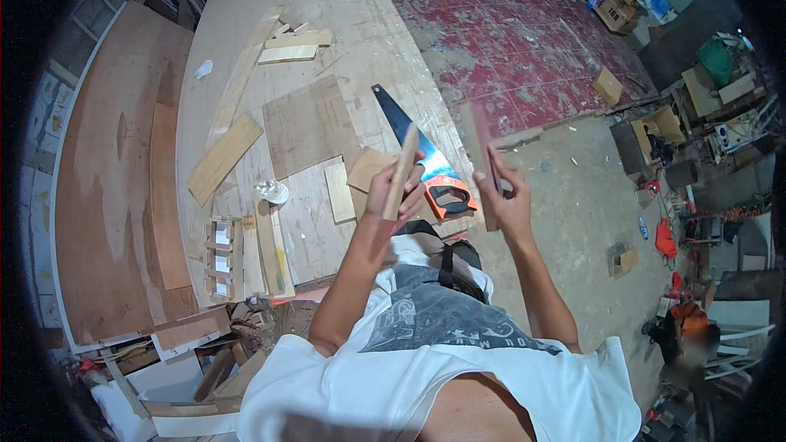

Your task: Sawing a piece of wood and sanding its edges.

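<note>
My left hand is closed round a short pale wooden strip, held up tilted over the table's near edge. In my right hand is a second, darker wooden strip, standing nearly upright and slightly blurred, beyond the table's right edge. The two strips are apart. Between and behind my hands lies a handsaw with an orange and black handle, flat on the table. Left of my left hand, a small wooden piece and a pale wooden block rest on the tabletop, partly beside a square plywood sheet.
On the wooden table are a loose plank, several offcuts, a clear container and a slatted wooden piece. A large board stands left. Clutter and a cardboard box lie on the right.
</note>
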Motion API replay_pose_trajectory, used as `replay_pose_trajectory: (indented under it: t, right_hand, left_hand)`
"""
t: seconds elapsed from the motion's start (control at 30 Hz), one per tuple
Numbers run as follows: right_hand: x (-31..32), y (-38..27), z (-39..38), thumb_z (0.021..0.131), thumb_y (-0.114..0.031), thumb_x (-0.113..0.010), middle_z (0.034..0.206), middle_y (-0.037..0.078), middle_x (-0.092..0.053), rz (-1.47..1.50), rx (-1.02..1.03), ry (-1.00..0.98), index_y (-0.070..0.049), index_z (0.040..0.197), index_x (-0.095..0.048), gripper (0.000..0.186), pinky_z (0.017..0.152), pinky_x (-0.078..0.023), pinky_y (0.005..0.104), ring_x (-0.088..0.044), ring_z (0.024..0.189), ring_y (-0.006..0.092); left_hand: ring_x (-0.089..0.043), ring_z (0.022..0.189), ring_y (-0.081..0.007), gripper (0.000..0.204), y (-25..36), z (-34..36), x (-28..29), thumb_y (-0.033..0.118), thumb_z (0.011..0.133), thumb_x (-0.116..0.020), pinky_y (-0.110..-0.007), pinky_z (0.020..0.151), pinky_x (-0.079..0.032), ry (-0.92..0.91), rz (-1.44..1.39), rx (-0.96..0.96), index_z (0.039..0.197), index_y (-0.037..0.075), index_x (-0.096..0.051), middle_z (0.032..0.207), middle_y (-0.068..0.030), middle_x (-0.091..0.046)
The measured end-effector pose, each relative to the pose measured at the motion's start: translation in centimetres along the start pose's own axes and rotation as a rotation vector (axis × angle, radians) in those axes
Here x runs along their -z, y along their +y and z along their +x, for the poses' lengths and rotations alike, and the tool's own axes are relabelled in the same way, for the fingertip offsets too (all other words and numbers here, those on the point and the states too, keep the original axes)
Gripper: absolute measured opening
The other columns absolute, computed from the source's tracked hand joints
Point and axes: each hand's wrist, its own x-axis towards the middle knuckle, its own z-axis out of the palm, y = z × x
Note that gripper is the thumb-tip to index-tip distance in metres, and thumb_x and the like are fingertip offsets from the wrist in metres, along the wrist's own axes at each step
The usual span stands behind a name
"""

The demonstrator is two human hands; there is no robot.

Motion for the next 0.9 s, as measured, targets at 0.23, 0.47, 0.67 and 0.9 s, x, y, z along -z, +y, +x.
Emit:
replay_pose_trajectory:
  t: [0.23, 0.47, 0.67, 0.9]
  right_hand:
    - [-2.4, 4.7, -2.9, 0.074, -0.035, -0.079, 0.105, 0.018, -0.058, -0.093, -0.046, -0.224, -0.017, 0.127, -0.063, 0.058, 0.09, -0.046, 0.0349, -0.057, 0.1, 0.027]
    - [-4.3, 11.1, -4.0, 0.067, -0.045, -0.077, 0.117, 0.022, -0.051, -0.675, -0.063, -0.545, -0.024, 0.116, -0.069, 0.055, 0.09, -0.041, 0.0556, -0.049, 0.112, 0.0396]
    - [-5.7, 16.0, -4.4, 0.067, -0.044, -0.077, 0.117, 0.018, -0.049, -0.824, 0.115, -0.67, -0.025, 0.117, -0.068, 0.054, 0.092, -0.037, 0.0539, -0.044, 0.115, 0.0374]
    - [-10.0, 17.3, -3.9, 0.072, -0.043, -0.073, 0.127, 0.02, -0.044, -0.799, 0.277, -0.85, -0.028, 0.128, -0.06, 0.06, 0.091, -0.035, 0.0508, -0.042, 0.117, 0.0353]
  left_hand:
    - [-0.046, 0.044, -0.0195, 0.035, -2.0, 0.6, 1.8, 0.039, 0.096, -0.047, -0.031, 0.039, -0.042, -0.308, -0.423, 0.084, 0.099, 0.004, -0.043, 0.063, -0.0059, -0.042]
    - [-0.049, 0.045, -0.0218, 0.041, -2.2, 0.0, 4.5, 0.042, 0.094, -0.05, -0.032, 0.041, -0.045, -0.225, -0.305, 0.015, 0.104, 0.002, -0.048, 0.07, -0.0083, -0.048]
    - [-0.051, 0.055, -0.0202, 0.072, 0.3, -6.5, 7.1, 0.074, 0.085, -0.043, -0.033, 0.039, -0.044, 0.378, -0.17, -0.161, 0.104, 0.006, -0.056, 0.08, -0.0053, -0.051]
    - [-0.046, 0.055, -0.0175, 0.048, 1.6, -16.2, 8.8, 0.06, 0.087, -0.052, -0.03, 0.039, -0.038, 0.847, -0.088, -0.462, 0.09, 0.012, -0.053, 0.081, -0.0018, -0.049]
